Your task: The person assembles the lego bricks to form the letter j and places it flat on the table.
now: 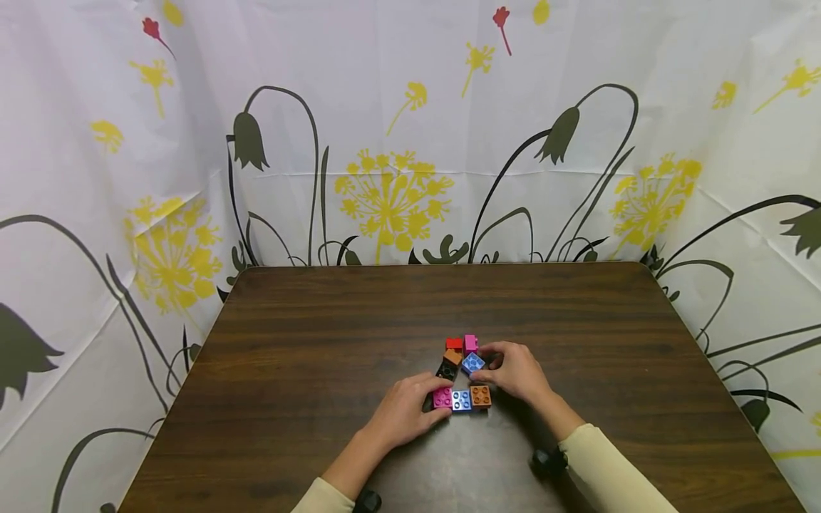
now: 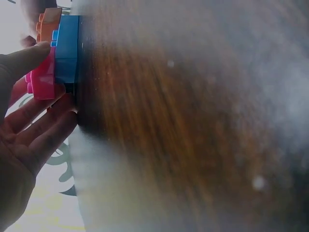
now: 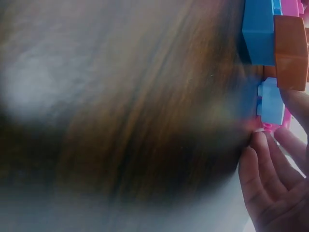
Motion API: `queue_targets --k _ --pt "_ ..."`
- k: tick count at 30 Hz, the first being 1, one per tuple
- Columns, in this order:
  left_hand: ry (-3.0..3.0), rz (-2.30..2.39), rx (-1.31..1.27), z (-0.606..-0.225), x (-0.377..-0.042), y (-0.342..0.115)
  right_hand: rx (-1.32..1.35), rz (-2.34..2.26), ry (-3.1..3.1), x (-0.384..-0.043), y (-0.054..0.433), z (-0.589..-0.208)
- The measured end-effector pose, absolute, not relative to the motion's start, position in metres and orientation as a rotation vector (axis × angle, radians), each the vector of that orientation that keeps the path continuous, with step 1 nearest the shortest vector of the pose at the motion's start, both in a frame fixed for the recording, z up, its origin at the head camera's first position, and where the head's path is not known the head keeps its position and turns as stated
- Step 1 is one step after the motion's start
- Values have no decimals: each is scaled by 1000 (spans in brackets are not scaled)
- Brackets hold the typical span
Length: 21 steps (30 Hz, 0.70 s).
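In the head view my left hand (image 1: pixel 405 408) pinches a pink toy building brick (image 1: pixel 442 397) between thumb and fingers. That brick and an orange brick (image 1: pixel 480 396) sit on the two ends of a longer blue brick (image 2: pixel 67 53), whose middle studs show between them. My right hand (image 1: pixel 516 370) holds a light blue brick (image 1: pixel 473 363), which stands turned at an angle behind the row. Its thumb and forefinger lie against that brick in the right wrist view, the other fingers beside it.
Just behind stand a black brick (image 1: pixel 446 370), another orange brick (image 1: pixel 452 357), a red brick (image 1: pixel 454 344) and a second pink brick (image 1: pixel 471 343), close together in a bent line. All are on a dark wooden table (image 1: pixel 308 320). A flower-printed white curtain (image 1: pixel 398 85) hangs behind it.
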State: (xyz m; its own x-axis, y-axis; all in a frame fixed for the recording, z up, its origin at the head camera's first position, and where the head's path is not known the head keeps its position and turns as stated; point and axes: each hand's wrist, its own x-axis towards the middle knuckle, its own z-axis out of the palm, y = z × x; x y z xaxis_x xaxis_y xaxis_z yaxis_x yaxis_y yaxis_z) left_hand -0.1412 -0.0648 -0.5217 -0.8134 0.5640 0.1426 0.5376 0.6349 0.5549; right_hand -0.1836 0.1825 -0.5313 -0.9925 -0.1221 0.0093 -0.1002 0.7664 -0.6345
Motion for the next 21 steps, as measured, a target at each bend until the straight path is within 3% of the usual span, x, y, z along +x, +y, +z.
queue_targets --k 21 --pt "2787 924 911 -522 -140 -65 -236 -1025 2868 -185 186 -529"
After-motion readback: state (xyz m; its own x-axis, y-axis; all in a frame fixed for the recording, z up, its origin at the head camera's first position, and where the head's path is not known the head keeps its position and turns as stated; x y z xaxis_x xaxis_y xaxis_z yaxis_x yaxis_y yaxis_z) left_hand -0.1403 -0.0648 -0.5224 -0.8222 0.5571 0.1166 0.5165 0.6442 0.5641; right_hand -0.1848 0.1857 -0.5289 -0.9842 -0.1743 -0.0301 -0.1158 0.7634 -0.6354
